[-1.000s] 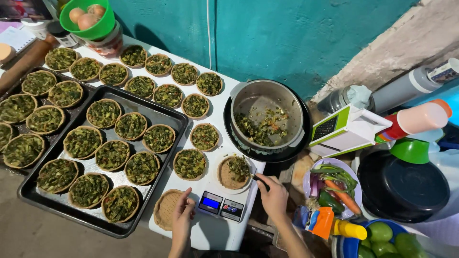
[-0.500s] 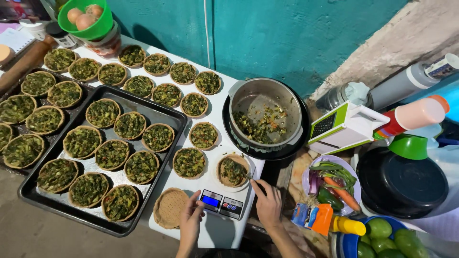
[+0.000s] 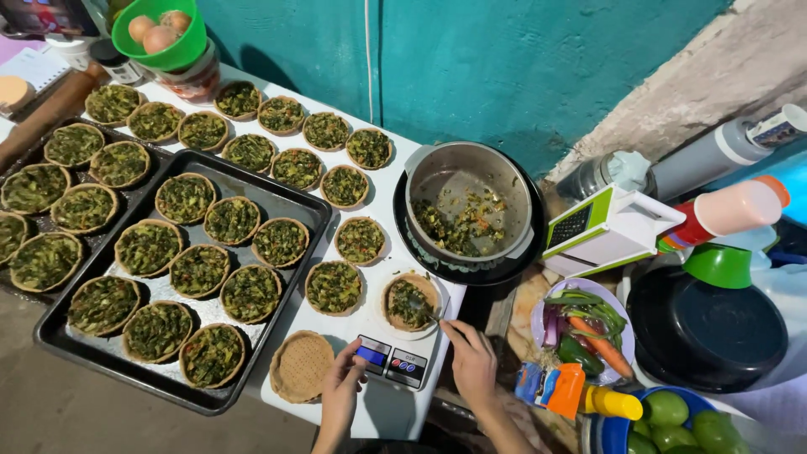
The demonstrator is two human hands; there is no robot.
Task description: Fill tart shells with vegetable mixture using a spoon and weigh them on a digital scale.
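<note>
Both hands sit nearly unchanged; the right hand [image 3: 473, 363] pinches a spoon [image 3: 430, 314] over the tart shell [image 3: 410, 301] on the kitchen scale [image 3: 388, 360]. Left hand [image 3: 345, 380], fingers curled, touches the scale's edge. Spread filling evenly; watch the display.

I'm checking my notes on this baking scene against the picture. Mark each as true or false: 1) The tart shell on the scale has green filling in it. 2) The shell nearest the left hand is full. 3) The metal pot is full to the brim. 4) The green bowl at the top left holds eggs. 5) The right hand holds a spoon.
1) True: the tart shell on the scale holds some green filling.
2) False: the shell by the left hand is empty.
3) False: the metal pot holds only a little filling.
4) True: the green bowl holds eggs.
5) True: the right hand holds a spoon at the shell.
</note>
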